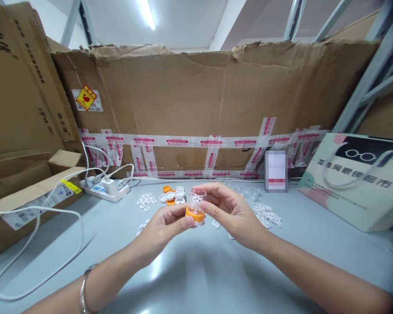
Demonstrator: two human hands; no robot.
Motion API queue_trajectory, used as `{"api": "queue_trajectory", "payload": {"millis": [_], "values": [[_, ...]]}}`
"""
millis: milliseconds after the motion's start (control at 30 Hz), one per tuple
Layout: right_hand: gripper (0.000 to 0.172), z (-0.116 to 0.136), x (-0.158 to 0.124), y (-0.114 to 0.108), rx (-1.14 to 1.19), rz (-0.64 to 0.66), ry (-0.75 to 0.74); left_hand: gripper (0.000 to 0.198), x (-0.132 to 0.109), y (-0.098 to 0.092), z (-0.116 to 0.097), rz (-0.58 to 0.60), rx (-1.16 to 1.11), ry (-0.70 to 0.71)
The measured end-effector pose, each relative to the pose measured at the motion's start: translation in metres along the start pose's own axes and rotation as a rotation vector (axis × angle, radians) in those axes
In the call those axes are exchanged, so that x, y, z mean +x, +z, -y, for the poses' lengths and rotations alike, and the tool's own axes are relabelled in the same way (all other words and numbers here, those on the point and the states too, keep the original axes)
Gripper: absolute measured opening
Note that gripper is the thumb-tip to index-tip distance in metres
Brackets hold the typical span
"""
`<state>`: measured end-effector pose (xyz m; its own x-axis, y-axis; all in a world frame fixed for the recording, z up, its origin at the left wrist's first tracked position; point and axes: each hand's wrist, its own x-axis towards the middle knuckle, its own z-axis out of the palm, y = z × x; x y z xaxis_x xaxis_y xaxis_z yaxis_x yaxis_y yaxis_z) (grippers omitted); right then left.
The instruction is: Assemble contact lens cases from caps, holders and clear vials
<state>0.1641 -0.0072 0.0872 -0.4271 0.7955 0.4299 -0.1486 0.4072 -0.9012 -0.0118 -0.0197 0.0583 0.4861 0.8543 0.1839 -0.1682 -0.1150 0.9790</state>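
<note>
Above the middle of the table, my left hand (167, 224) pinches an orange round base (195, 214) with a white underside between thumb and fingers. My right hand (236, 213) is closed on a clear plastic cylinder (201, 194), which sits upright on the base. White openwork parts (195, 202) show through the clear wall. Whether the cylinder is fully seated on the base I cannot tell. Behind my hands lie orange and white round caps (170, 196). Loose white pieces (215, 223) lie by my right hand, partly hidden by it.
Small white discs (146, 199) lie left of the caps. Flat white pieces (267, 216) and clear plastic parts (244, 189) lie to the right. A power strip (118, 192) with cables, a cardboard box (36, 196) and a paper bag (350, 192) stand around. A cardboard wall (183, 96) closes the back.
</note>
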Motion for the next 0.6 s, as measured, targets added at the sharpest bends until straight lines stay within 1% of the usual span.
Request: {"api": "queue_trajectory", "payload": {"millis": [200, 433, 600], "values": [[0.019, 0.001, -0.001, 0.003, -0.046, -0.025, -0.002, 0.026, -0.001, -0.003, 0.001, 0.034, -0.025, 0.070], [0.019, -0.005, 0.003, 0.003, -0.084, -0.023, 0.016, 0.023, 0.004, -0.009, 0.009, 0.056, -0.084, 0.082], [0.020, -0.005, 0.002, 0.003, -0.167, -0.032, 0.016, 0.022, 0.005, -0.011, 0.013, 0.070, -0.062, 0.091]]}}
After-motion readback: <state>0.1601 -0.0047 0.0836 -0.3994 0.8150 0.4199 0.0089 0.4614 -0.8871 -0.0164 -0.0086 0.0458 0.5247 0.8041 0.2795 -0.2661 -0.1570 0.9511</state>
